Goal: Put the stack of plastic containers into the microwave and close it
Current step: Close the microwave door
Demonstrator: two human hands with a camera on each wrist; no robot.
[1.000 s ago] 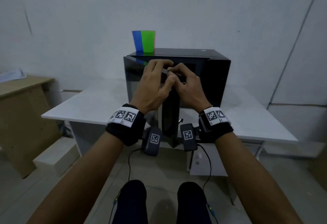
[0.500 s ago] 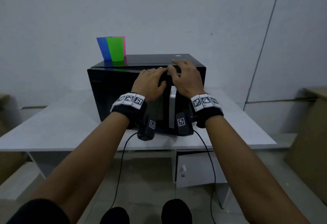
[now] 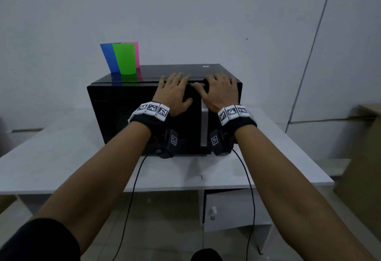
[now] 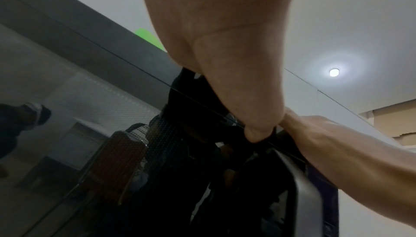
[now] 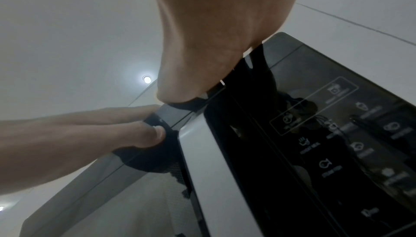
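The black microwave [image 3: 123,116] stands on the white table [image 3: 61,157] with its door shut. My left hand [image 3: 175,91] lies flat on the top of the door, fingers straight and reaching over the upper edge. Beside it my right hand [image 3: 218,91] presses flat above the silver handle [image 3: 204,128] and the control panel [image 5: 337,134]. In the wrist views the left hand [image 4: 225,45] and right hand [image 5: 213,36] rest palm-down on the glass. The stack of containers is not visible; the door glass [image 4: 78,107] shows only dim reflections.
Blue, green and pink plastic cups [image 3: 123,58] stand on the microwave's top at the back left. A small white cabinet [image 3: 226,209] sits under the table. Cardboard boxes [image 3: 362,157] stand at the right. Sensor cables hang from both wrists.
The door, which stood ajar towards me with both hands on its top edge, has swung shut. My hands have spread flat against the front.
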